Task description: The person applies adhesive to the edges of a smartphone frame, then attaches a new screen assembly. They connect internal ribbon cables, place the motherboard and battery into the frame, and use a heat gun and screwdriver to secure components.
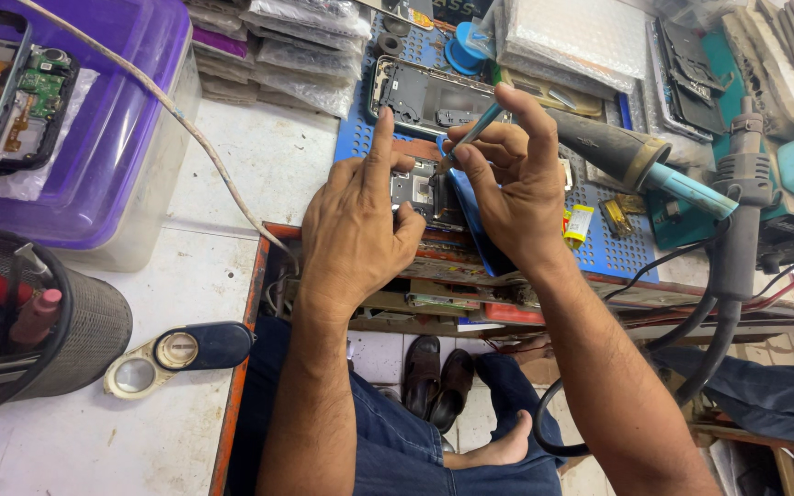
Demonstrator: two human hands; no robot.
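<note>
— What are the hands doing right now?

— The left hand (353,225) is pressing down on a small opened phone (418,190) lying on the blue perforated mat (604,248) at the bench edge; its index finger is sticking straight up while the thumb and the other fingers are steadying the phone's lower end.

— And the other one?

— The right hand (507,179) is pinching a thin blue-handled tool (472,135) between thumb and fingertips, pressed tight together, and the tip is pointing down into the phone's open back.

— What is lying around them?

— A bare phone frame (434,99) is sitting just beyond the phone, and a hot-air nozzle with a grey handle (636,156) is resting to the right of the wrist. A purple plastic box (112,138) is standing at the far left with another opened phone (6,87) on its lid, a black mesh cup (75,335) of brushes is sitting near the left edge, and a folding magnifier (176,356) is lying beside it.
</note>
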